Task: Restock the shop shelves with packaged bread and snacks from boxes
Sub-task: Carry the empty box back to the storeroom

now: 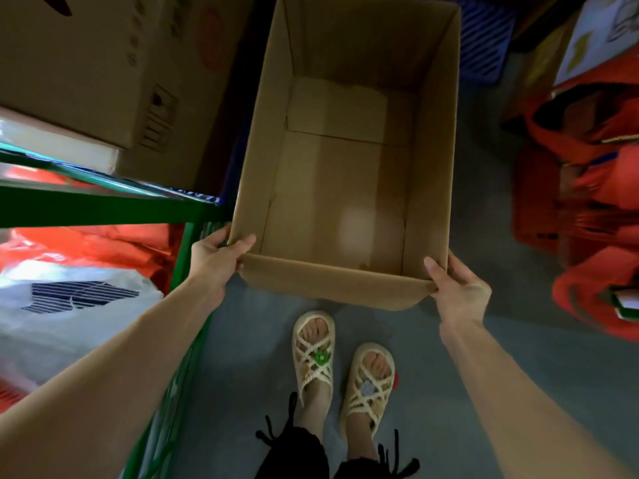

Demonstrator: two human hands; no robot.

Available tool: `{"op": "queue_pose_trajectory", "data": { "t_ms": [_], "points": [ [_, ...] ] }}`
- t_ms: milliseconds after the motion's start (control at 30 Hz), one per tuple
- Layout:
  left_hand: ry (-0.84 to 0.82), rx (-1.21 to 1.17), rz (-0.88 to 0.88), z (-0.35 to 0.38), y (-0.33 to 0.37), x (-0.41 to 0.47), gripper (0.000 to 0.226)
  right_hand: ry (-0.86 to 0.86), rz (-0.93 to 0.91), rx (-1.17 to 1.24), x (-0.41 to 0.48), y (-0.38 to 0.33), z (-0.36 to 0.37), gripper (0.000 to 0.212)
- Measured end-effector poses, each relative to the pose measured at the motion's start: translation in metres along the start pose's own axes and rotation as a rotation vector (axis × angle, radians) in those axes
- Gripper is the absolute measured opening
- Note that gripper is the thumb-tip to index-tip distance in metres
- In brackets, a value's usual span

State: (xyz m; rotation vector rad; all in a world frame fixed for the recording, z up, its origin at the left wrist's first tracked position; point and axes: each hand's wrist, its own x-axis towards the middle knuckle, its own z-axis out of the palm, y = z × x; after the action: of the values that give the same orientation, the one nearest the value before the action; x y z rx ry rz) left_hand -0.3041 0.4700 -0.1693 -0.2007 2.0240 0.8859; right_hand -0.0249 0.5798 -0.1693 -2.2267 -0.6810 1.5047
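An open brown cardboard box (pixel 345 160) fills the middle of the view, seen from above, with nothing inside but its folded bottom flaps. My left hand (pixel 216 257) grips its near left corner, thumb over the rim. At the near right corner my right hand (pixel 456 288) holds the rim the same way. The box hangs above the grey floor in front of my feet. No bread or snack packs show inside it.
A green metal shelf (pixel 103 205) stands at the left, with red and white packaged goods (pixel 69 299) below and a closed carton (pixel 103 63) above. Red baskets or bags (pixel 587 202) pile up at the right. A blue crate (pixel 484 39) lies beyond the box.
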Motion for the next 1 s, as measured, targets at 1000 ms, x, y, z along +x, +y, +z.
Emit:
{"op": "queue_pose_trajectory", "data": {
  "t_ms": [1000],
  "points": [
    [-0.019, -0.009, 0.054, 0.015, -0.031, 0.067, 0.050, -0.088, 0.060, -0.026, 0.045, 0.053, 0.053, 0.052]
  ]
}}
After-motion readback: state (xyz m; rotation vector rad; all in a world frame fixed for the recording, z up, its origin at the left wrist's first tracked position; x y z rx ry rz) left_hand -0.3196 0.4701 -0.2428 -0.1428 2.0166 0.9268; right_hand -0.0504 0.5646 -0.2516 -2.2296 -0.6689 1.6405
